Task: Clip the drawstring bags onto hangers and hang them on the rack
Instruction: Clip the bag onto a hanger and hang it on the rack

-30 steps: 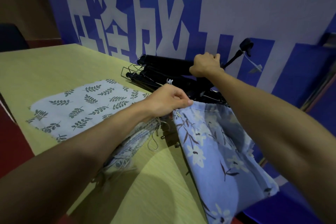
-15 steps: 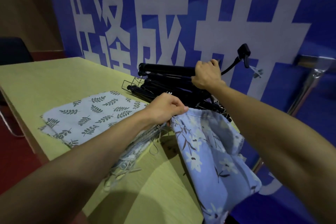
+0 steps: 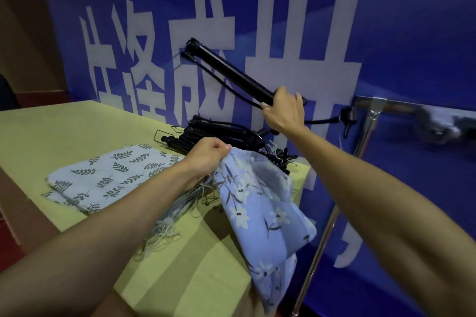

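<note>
I see a yellow-green table (image 3: 77, 131) running up to a blue banner wall (image 3: 399, 33) with large white characters. My right hand (image 3: 283, 110) is closed around a black hanger (image 3: 226, 69), lifted clear above the pile of black hangers (image 3: 219, 134) at the table's far edge. My left hand (image 3: 208, 154) grips the top of the blue floral drawstring bag (image 3: 260, 211), which droops over the table's right edge. Leaf-print bags (image 3: 108, 177) lie flat near the left edge. A metal rack (image 3: 371, 116) stands just beyond the right edge.

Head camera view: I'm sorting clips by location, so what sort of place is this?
Probably an indoor hall or event space set up as a workstation, not a home. A big blue banner with large white characters covers the wall, beside a plain yellow-green table and a metal rack.
</note>
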Action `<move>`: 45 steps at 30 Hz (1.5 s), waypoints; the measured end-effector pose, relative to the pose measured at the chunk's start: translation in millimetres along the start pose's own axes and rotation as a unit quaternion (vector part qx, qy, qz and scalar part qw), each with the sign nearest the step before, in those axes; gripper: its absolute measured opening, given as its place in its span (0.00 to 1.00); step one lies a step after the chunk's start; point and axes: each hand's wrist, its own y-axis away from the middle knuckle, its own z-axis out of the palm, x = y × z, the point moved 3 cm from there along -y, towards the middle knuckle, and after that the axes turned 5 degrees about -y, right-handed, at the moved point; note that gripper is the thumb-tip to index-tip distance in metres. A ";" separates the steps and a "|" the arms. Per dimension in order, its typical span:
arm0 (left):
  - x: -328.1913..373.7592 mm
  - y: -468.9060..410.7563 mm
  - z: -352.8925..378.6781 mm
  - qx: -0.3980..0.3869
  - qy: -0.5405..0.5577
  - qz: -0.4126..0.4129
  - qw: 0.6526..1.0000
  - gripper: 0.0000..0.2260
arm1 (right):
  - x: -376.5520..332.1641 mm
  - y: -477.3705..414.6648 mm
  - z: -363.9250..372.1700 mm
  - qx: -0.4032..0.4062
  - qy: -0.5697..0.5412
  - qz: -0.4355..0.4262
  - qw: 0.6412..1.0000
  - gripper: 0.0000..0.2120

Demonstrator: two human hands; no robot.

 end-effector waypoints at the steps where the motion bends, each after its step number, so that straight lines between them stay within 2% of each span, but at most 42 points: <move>1: 3.6 0.8 1.1 0.006 0.005 0.003 1.000 0.14 | 3.4 5.4 -10.9 0.004 -0.031 0.014 0.999 0.14; 4: 16.6 7.7 8.9 0.008 0.030 0.010 0.999 0.10 | 12.6 22.7 -42.6 -0.002 -0.142 0.049 0.989 0.16; 6: 28.5 15.8 17.3 0.015 0.053 0.014 0.998 0.07 | 20.1 33.3 -64.3 -0.011 -0.164 0.069 0.984 0.18; 11: 58.3 33.4 30.2 0.050 0.111 -0.014 0.992 0.13 | 42.4 72.0 -95.9 -0.049 -0.246 0.089 0.964 0.15; 13: 73.2 38.3 33.3 0.055 0.160 -0.021 0.985 0.10 | 53.2 91.2 -102.3 -0.061 -0.311 0.104 0.943 0.10; 17: 110.3 51.1 47.5 0.036 0.212 0.008 0.977 0.12 | 62.6 121.5 -114.6 -0.087 -0.416 0.138 0.894 0.08; 21: 148.0 58.5 60.5 0.013 0.213 0.063 0.975 0.16 | 60.3 138.4 -131.4 -0.148 -0.510 0.141 0.836 0.07; 25: 179.0 62.2 70.3 0.000 0.196 0.099 0.976 0.18 | 74.6 155.3 -144.5 -0.208 -0.536 0.122 0.809 0.06; 28: 188.1 58.5 76.6 -0.005 0.187 0.107 0.977 0.22 | 90.5 163.7 -148.1 -0.238 -0.518 0.095 0.816 0.09; 31: 184.8 57.0 85.1 -0.053 0.182 0.103 0.976 0.21 | 100.7 169.3 -153.1 -0.288 -0.501 0.081 0.812 0.15; 33: 179.3 56.5 90.5 -0.078 0.194 0.097 0.973 0.21 | 103.4 171.1 -156.6 -0.312 -0.470 0.074 0.822 0.14; 36: 171.3 57.5 100.7 -0.096 0.160 0.105 0.977 0.20 | 99.3 167.9 -160.9 -0.279 -0.410 0.060 0.866 0.16; 41: 166.7 62.0 122.3 -0.136 0.147 0.127 0.972 0.18 | 89.1 161.9 -159.2 -0.290 -0.390 0.044 0.873 0.17; 45: 166.9 58.8 123.6 -0.165 0.099 0.156 0.969 0.12 | 102.1 164.7 -158.2 -0.229 -0.368 0.068 0.899 0.17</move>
